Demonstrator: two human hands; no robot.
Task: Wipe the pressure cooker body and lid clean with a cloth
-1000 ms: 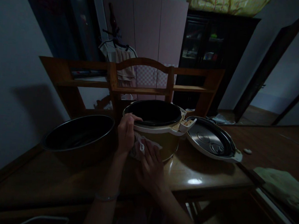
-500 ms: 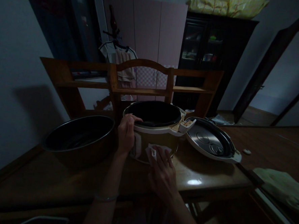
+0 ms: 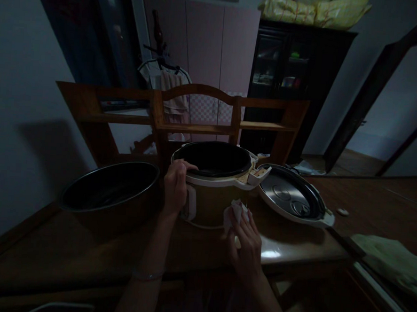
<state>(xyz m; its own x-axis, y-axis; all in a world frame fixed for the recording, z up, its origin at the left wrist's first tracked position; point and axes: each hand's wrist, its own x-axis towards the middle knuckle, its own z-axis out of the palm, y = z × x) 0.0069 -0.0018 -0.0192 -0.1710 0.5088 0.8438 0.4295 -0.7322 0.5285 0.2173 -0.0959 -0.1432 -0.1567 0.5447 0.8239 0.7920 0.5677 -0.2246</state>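
Note:
A yellow rice cooker (image 3: 209, 201) with a white rim stands on the wooden table (image 3: 288, 241), its hinged lid (image 3: 292, 196) lying open to the right. My left hand (image 3: 175, 187) grips the cooker's rim at its left side, fingers curled over the edge. My right hand (image 3: 247, 243) presses a small white cloth (image 3: 236, 213) against the cooker's right front wall, fingers closed on the cloth. The dark inner pot (image 3: 215, 157) sits inside the cooker.
A large dark metal bowl (image 3: 110, 192) stands left of the cooker. A wooden chair back (image 3: 196, 122) and shelf rise behind the table. A green cloth (image 3: 392, 264) lies at the right. A small pale object (image 3: 342, 211) rests on the table beyond the lid.
My right hand has slid the white cloth along the cooker's wall from the left front to the right front. My left hand stays on the rim.

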